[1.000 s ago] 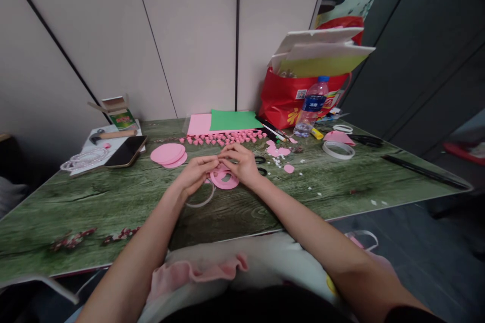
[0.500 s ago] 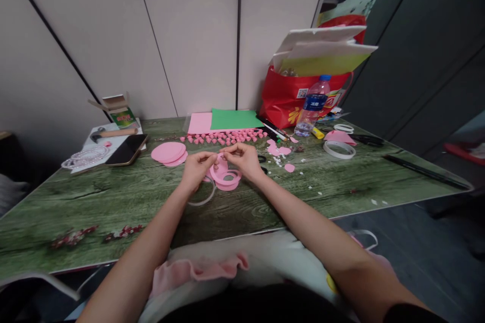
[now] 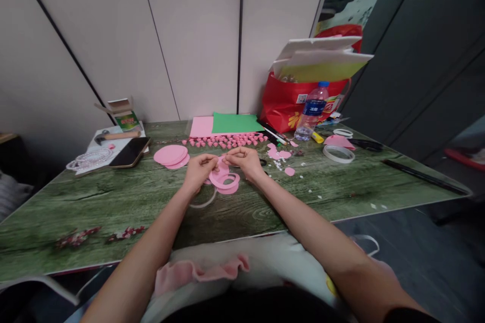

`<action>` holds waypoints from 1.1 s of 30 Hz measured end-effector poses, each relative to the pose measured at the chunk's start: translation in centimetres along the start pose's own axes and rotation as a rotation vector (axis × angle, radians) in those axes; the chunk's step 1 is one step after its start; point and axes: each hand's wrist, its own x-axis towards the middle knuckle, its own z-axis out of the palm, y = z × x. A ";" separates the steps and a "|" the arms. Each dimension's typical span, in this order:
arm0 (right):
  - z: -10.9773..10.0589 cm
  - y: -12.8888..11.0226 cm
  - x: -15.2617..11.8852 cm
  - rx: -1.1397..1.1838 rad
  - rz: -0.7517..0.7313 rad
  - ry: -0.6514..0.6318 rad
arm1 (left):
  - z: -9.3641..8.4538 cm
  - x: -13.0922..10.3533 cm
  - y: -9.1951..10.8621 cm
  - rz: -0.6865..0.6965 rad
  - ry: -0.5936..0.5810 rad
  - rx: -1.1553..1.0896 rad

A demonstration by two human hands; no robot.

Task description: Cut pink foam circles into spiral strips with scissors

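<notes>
On the left of the green wood-patterned table (image 3: pixel 113 202), a strand of pale beads (image 3: pixel 89 159) is lying on a white sheet (image 3: pixel 91 147), with a hammer (image 3: pixel 120 136) resting farther back near an opened green box (image 3: pixel 128 120). A dark phone (image 3: pixel 131 152) is lying beside them, partly over the sheet. Next, overlapping pink paper discs (image 3: pixel 170 154) are lying flat near the left hand (image 3: pixel 197 170), whose thumb and fingers are pinching the upper edge of a pink paper cutout (image 3: pixel 215 177) (the one with a round opening). Below that hand, a pale ring (image 3: pixel 203 206) is showing only in part. The cutout is sitting between the two hands, in front of a row of small pink pieces (image 3: pixel 223 141). The right hand (image 3: pixel 245 162) is pinching the cutout's top edge too, thumb and forefinger pressed together. To its right, pink scraps (image 3: pixel 279 154) are lying scattered, a water bottle (image 3: pixel 311 113) is standing before a red bag (image 3: pixel 278 101), and a roll of tape (image 3: pixel 338 154) is lying near the table's right end.
</notes>
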 end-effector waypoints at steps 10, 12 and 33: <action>-0.1 0.6 0.2 -0.021 0.003 -0.029 | 0.0 -0.2 -0.1 -0.002 -0.003 -0.001; -0.1 0.8 0.3 -0.019 0.001 -0.049 | 0.0 -0.2 0.0 -0.019 -0.027 -0.006; -0.5 0.7 0.5 0.114 0.162 -0.119 | 0.1 -0.2 0.2 -0.037 -0.008 0.023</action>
